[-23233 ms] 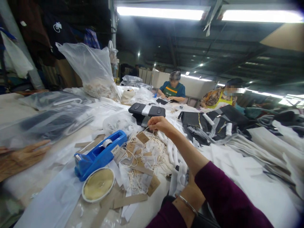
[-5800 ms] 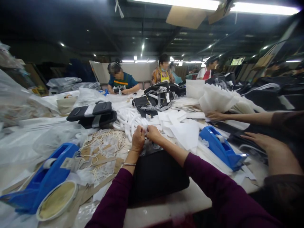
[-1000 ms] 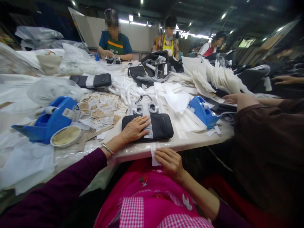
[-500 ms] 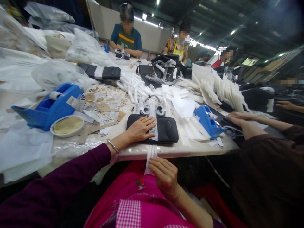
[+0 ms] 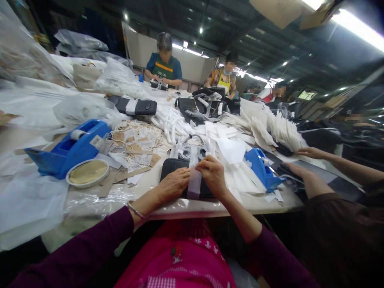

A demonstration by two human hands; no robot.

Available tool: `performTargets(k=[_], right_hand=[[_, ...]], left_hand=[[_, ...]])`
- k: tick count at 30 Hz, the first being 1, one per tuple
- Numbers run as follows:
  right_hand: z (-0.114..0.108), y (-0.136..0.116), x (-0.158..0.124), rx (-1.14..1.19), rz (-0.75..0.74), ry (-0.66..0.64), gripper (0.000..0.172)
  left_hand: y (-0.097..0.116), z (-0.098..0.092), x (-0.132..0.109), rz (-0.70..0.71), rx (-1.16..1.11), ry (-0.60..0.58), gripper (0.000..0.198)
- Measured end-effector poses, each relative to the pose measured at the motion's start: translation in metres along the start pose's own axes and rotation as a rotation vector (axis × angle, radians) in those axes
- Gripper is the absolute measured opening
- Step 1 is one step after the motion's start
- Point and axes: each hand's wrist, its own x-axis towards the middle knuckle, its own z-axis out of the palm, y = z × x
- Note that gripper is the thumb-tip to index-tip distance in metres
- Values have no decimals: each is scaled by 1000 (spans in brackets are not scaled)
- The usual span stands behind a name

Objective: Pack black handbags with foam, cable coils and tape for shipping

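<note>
Pink cloth, an apron (image 5: pixel 177 252), shows at the bottom of the frame. Just past it, at the middle of the frame near the front edge of the table (image 5: pixel 223 209), lies a flat black case (image 5: pixel 171 165). The left hand (image 5: pixel 173 185) lies with its fingers stretched out on the case's left part, not gripping. The right hand (image 5: pixel 213 174) pinches a white strip (image 5: pixel 194 185) near its top end, where it runs over the case.

To do this bit well, I think the left hand should press down so the case can't slide. The right hand should pull the strip snug and smooth, straight over the middle, with no folds.

A blue tape holder (image 5: pixel 70 150) sits at the left of the frame, and a pile of tags (image 5: pixel 135 140) sits beside it. At the right are a co-worker's hands (image 5: pixel 297 171). Far off, at the upper middle, a person in a green apron (image 5: pixel 164 71) works.
</note>
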Motion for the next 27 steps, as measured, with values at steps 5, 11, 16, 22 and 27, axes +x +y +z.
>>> performTargets(k=[5,11,16,22,27], right_hand=[[22,32,23,-131,102,-132,13],[30,38,20,-270,46,-167,15],[32,40,20,-353,13,-187,15],[38,38,22,-432,-23,-205,11],[15,34,19,-408,-56,-54,8]], left_hand=[[4,-3,-3,-190,-76,52,31],[3,-2,0,-212,-83,18,43],[4,-3,1,-181,-54,-30,54],[7,-6,2,-127,79,-25,44],[4,-5,4,2,191,-63,43]])
